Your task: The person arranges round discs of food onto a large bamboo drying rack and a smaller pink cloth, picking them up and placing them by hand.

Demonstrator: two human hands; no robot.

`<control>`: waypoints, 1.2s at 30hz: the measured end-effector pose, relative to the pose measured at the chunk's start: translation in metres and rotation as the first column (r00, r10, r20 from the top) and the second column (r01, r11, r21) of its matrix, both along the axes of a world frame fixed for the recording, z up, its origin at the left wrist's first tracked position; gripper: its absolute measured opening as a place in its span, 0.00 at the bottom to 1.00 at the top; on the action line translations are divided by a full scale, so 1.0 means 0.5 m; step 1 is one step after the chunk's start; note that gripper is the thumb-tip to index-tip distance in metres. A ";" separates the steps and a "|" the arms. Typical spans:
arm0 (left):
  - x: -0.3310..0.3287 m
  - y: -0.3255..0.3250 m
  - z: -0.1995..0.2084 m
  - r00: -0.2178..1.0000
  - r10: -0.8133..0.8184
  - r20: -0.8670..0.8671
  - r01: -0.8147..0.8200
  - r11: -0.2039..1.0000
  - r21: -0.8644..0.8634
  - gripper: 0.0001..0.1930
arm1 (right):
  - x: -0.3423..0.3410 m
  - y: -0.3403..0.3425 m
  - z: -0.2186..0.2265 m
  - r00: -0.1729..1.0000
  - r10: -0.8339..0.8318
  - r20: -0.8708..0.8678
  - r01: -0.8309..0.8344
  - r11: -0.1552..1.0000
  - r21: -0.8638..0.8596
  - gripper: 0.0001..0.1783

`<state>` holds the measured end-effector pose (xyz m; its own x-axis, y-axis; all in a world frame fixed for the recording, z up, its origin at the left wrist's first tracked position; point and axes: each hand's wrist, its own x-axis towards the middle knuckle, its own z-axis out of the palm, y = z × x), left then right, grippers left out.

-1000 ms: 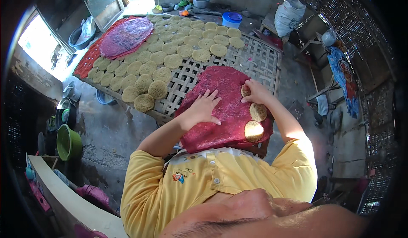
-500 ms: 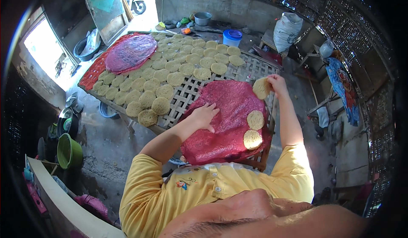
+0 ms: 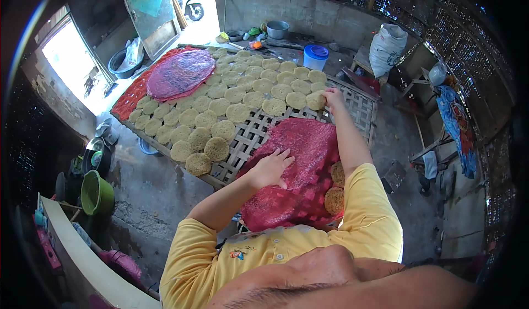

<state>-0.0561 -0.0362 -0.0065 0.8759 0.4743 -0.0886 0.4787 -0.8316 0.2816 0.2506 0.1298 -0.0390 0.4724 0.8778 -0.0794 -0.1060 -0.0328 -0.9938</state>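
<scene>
My left hand (image 3: 272,169) lies with spread fingers on a dark red mesh sheet (image 3: 308,143) at the near end of a woven bamboo rack (image 3: 259,124). Farther off, my right hand (image 3: 334,98) pinches the edge of a pale round flat cracker (image 3: 316,100). That cracker is at the right end of a row, down at rack level; whether it rests fully on the slats I cannot tell. Two more crackers (image 3: 334,200) sit on the sheet's right side, partly hidden by my right arm. Many similar crackers (image 3: 238,113) cover the rack's far and left parts, some overlapping.
A second pink-red sheet (image 3: 181,73) lies at the rack's far left. Beyond the rack stand a blue-lidded tub (image 3: 315,57) and a grey basin (image 3: 278,29). A white sack (image 3: 388,50) is at the back right, and a green basket (image 3: 97,193) on the floor at left.
My right hand has carried the cracker from above the sheet's far right corner leftward to the row's end. The left hand stays on the sheet. The whole view has shifted slightly.
</scene>
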 end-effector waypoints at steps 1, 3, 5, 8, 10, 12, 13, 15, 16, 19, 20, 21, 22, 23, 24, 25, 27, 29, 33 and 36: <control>0.001 0.002 -0.005 1.000 0.006 0.006 -0.006 1.000 -0.014 0.46 | 0.011 0.011 -0.017 0.968 -0.082 0.235 0.101 0.993 -0.067 0.09; 0.015 0.007 -0.009 1.000 -0.023 0.014 0.023 1.000 -0.013 0.47 | 0.079 0.021 -0.064 0.841 -0.190 0.506 0.273 0.957 -0.094 0.08; 0.005 0.008 -0.013 1.000 0.002 0.015 -0.002 1.000 -0.015 0.47 | 0.045 0.014 -0.053 0.794 -0.126 0.595 0.225 0.970 -0.096 0.08; 0.002 0.006 -0.001 1.000 0.003 0.011 -0.003 1.000 -0.013 0.47 | 0.031 -0.006 -0.031 0.719 -0.025 0.694 0.170 0.975 -0.141 0.08; 0.004 0.004 0.000 0.999 0.000 -0.041 0.000 1.000 0.003 0.47 | 0.029 -0.023 -0.017 0.708 0.035 0.706 0.148 0.969 -0.196 0.08; 0.008 0.010 -0.002 0.999 -0.014 -0.046 0.016 0.999 0.030 0.47 | 0.030 -0.046 0.007 0.410 0.022 0.912 0.204 0.972 -0.115 0.08; 0.011 0.009 -0.003 0.998 -0.033 -0.055 0.035 0.998 0.052 0.46 | 0.033 -0.065 0.023 0.415 0.022 0.910 0.220 0.968 -0.123 0.08; 0.004 0.011 0.006 0.998 -0.066 -0.004 0.066 0.997 0.035 0.46 | 0.038 -0.108 0.055 0.189 -0.167 0.968 0.184 0.974 0.132 0.09; -0.003 0.014 0.007 0.995 -0.079 0.056 0.077 0.997 0.029 0.45 | 0.027 -0.143 0.087 0.260 -0.145 0.955 0.122 0.986 0.116 0.10; -0.014 0.019 0.011 0.994 0.022 -0.106 -0.017 0.999 0.042 0.42 | -0.017 -0.299 0.164 0.362 0.060 0.930 -0.020 0.998 -0.057 0.11; -0.014 0.009 0.059 0.974 0.101 -0.204 -0.108 0.994 -0.026 0.40 | -0.032 -0.345 0.169 0.376 0.206 0.904 -0.131 0.977 -0.168 0.12; -0.005 0.002 0.077 0.961 0.175 -0.217 -0.178 0.984 0.002 0.36 | -0.050 -0.381 0.162 0.422 0.321 0.848 -0.188 0.946 -0.265 0.14; 0.016 0.002 0.075 0.963 0.170 -0.207 -0.176 0.984 -0.008 0.36 | -0.060 -0.419 0.155 0.410 0.424 0.808 -0.277 0.902 -0.332 0.15; 0.041 0.003 0.071 0.993 0.103 -0.064 -0.103 0.995 0.003 0.35 | -0.068 -0.454 0.144 0.393 0.518 0.760 -0.365 0.846 -0.389 0.17; 0.067 -0.003 0.064 0.996 0.036 0.079 -0.038 0.999 0.024 0.34 | -0.083 -0.489 0.128 0.333 0.496 0.802 -0.325 0.859 -0.396 0.19; 0.105 -0.013 0.059 0.996 0.014 0.087 -0.014 1.000 -0.003 0.37 | -0.100 -0.516 0.119 0.271 0.463 0.844 -0.281 0.877 -0.391 0.21; 0.168 -0.039 0.048 0.996 -0.041 0.084 0.041 0.999 0.006 0.42 | -0.120 -0.543 0.114 0.166 0.449 0.878 -0.200 0.887 -0.416 0.24; 0.205 -0.044 0.035 0.993 -0.093 0.075 0.088 0.994 0.057 0.46 | -0.115 -0.552 0.087 0.113 0.382 0.917 -0.159 0.918 -0.362 0.25; 0.219 -0.015 0.001 0.979 -0.202 0.005 0.202 0.978 -0.047 0.53 | -0.104 -0.547 0.065 0.125 0.352 0.928 -0.214 0.923 -0.321 0.21; 0.208 -0.008 -0.009 0.977 -0.213 0.030 0.215 0.972 -0.096 0.57 | -0.105 -0.540 0.070 0.122 0.302 0.946 -0.282 0.924 -0.259 0.13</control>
<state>0.0479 -0.0403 -0.0109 0.9581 0.2656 -0.1071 0.2864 -0.8818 0.3747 0.1981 -0.1400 -0.0039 -0.1143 0.9723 0.2041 0.9422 0.1712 -0.2879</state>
